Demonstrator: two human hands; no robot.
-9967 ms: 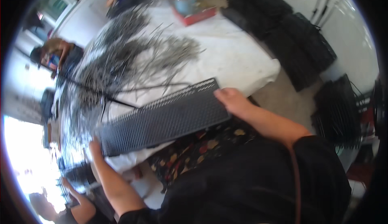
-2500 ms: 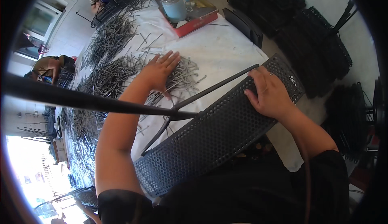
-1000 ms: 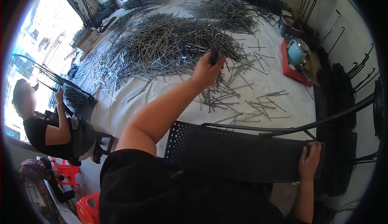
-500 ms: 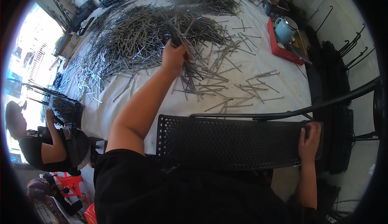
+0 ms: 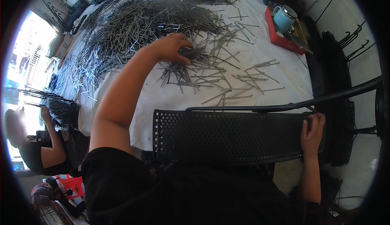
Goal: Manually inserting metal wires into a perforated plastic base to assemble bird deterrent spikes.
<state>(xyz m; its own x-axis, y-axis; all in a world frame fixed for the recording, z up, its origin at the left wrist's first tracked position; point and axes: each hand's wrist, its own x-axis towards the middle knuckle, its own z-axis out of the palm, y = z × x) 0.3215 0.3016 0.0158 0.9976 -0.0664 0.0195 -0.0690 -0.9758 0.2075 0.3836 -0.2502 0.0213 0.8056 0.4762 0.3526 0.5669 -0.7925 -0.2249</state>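
Observation:
A loose scatter of thin grey metal rods with small bent ends (image 5: 219, 76) lies on the white-covered table (image 5: 138, 99). Over it is my left hand (image 5: 170, 48), fingers and thumb spread apart. Blurred dark rods (image 5: 191, 53) show just beside and below its fingertips. In front of me stretches a long black perforated metal panel (image 5: 227, 137), a black bar (image 5: 260, 108) running along its far edge. The fingers of my right hand (image 5: 312, 135) are curled over the panel's right end.
A large heap of rods (image 5: 130, 26) covers the table's far left. At the right stands a red tray (image 5: 280, 43) with a light blue mug (image 5: 284, 18). Black hooked rods (image 5: 353, 38) line the right wall. Two people work at the left, one beside a dark basket (image 5: 65, 113).
My left hand has let go of the bundle of rods, its fingers opening. Rods are blurred below it. My right hand keeps its hold on the panel.

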